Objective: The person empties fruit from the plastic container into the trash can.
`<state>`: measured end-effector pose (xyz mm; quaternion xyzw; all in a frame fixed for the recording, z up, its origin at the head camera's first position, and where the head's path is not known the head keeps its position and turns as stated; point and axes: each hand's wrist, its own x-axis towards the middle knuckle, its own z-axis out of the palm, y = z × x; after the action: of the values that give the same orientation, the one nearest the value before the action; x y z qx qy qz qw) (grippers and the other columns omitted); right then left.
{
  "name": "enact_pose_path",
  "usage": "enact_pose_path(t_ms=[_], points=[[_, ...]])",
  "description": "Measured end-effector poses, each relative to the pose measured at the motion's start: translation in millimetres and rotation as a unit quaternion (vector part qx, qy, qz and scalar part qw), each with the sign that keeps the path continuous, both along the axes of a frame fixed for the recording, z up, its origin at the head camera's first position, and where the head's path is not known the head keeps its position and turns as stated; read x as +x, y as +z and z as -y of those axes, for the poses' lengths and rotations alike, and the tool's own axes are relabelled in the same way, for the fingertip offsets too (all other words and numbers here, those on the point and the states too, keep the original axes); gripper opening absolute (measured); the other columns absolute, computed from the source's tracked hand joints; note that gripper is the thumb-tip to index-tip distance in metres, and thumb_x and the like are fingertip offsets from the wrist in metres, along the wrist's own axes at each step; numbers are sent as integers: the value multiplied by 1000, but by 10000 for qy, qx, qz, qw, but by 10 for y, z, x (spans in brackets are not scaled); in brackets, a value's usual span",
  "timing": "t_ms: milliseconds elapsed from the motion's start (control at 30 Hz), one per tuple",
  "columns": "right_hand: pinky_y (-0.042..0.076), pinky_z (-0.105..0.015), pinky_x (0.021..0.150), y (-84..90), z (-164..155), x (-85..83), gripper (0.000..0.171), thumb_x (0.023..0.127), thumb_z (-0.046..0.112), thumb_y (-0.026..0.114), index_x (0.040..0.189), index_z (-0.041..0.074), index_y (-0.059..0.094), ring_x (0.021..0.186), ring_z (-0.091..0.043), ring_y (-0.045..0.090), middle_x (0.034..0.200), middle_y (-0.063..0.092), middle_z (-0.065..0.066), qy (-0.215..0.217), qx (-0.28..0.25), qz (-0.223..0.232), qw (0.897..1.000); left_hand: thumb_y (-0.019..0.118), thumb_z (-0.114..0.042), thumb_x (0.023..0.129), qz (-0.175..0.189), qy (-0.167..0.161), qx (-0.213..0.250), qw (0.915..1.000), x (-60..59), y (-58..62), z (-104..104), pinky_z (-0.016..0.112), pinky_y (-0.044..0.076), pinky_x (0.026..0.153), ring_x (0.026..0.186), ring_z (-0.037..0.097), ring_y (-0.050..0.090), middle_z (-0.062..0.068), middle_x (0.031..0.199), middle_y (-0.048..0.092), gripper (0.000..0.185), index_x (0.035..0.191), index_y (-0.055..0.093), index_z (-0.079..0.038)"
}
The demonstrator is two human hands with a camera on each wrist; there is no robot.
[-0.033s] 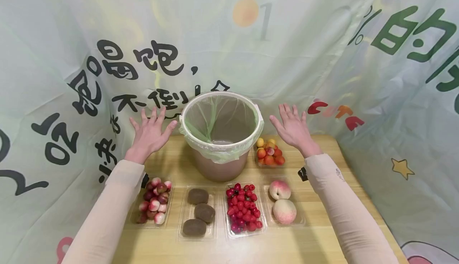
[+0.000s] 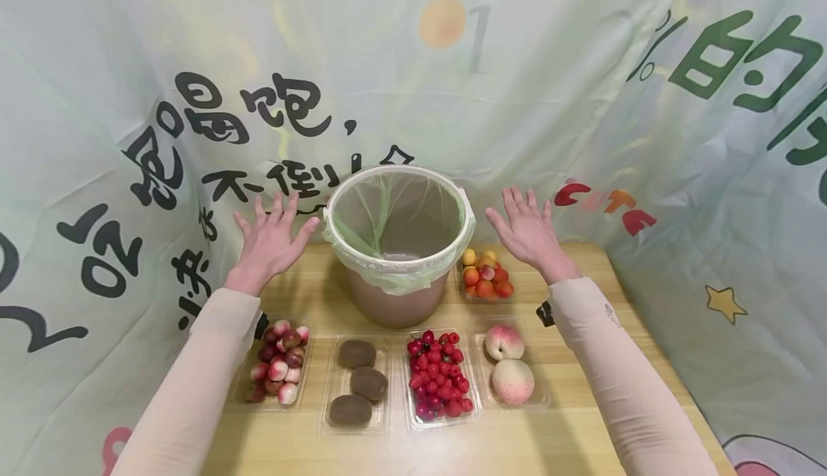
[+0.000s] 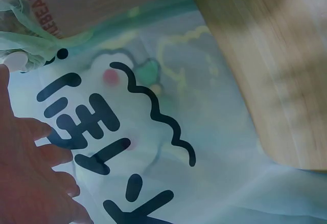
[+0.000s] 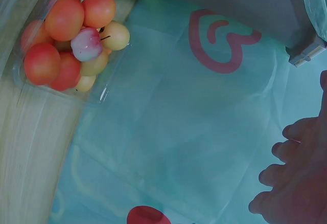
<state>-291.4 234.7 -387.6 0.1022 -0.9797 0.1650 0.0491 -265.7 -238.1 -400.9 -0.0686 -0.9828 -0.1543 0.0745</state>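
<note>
Both hands hang in the air on either side of a brown bin (image 2: pixel 399 302) lined with a thin green bag (image 2: pixel 403 282). The left hand (image 2: pixel 270 241) has its fingers spread and holds nothing, left of the bin's white rim. On the other side the right hand (image 2: pixel 528 230) is likewise spread with nothing in it. Nearest below it is a clear box of small orange and yellow fruits (image 2: pixel 487 278), also visible in the right wrist view as orange fruits (image 4: pixel 64 19). In the left wrist view, fingers (image 3: pixel 56 155) show at the left edge.
Along the table (image 2: pixel 284 447) stand clear trays with red-white fruits (image 2: pixel 279 361), three kiwis (image 2: pixel 368 384), red berries (image 2: pixel 439 375) and two peaches (image 2: pixel 513 381). Printed cloth (image 2: pixel 549 103) hangs close behind and at both sides.
</note>
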Motion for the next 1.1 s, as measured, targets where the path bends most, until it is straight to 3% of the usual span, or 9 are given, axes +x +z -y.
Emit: enact_pose_path(t_ms=[333,633,733,967,1100], points=[[-3,-74,127,22,56,5,89,108,67,18,168,1,15,161,-53,3,175,12,-25,94,-102,34,9999,17,-73,105,49,80,33,10000,38,-5,42,82,-21,115,157,59,-12,28,174,4,91,170,13,-10],[5,-61,134,73,113,-34,81,112,55,24,166,-5,17,162,-49,8,174,15,-29,621,-619,-39,9961,17,-71,106,188,86,161,9997,135,6,90,81,-22,114,155,63,-9,31,173,4,86,171,7,-16],[5,-58,134,101,163,-53,78,113,52,24,165,-5,17,163,-47,9,173,16,-28,771,-698,-29,9946,16,-70,106,284,116,260,9992,198,-31,133,82,-19,115,154,65,-7,33,172,4,83,171,5,-19],[9,-56,135,172,329,-71,74,114,47,25,164,-7,21,162,-46,13,172,20,-29,1011,-671,-67,9926,15,-68,107,601,217,498,9967,390,-202,292,85,-11,116,153,67,-2,37,170,8,84,170,10,-13],[9,-55,135,188,419,-81,72,114,44,27,163,-9,21,162,-47,15,171,20,-30,1102,-684,-93,9915,15,-66,109,845,155,839,9928,509,-322,388,80,2,122,153,66,8,37,170,12,83,170,6,-12]])
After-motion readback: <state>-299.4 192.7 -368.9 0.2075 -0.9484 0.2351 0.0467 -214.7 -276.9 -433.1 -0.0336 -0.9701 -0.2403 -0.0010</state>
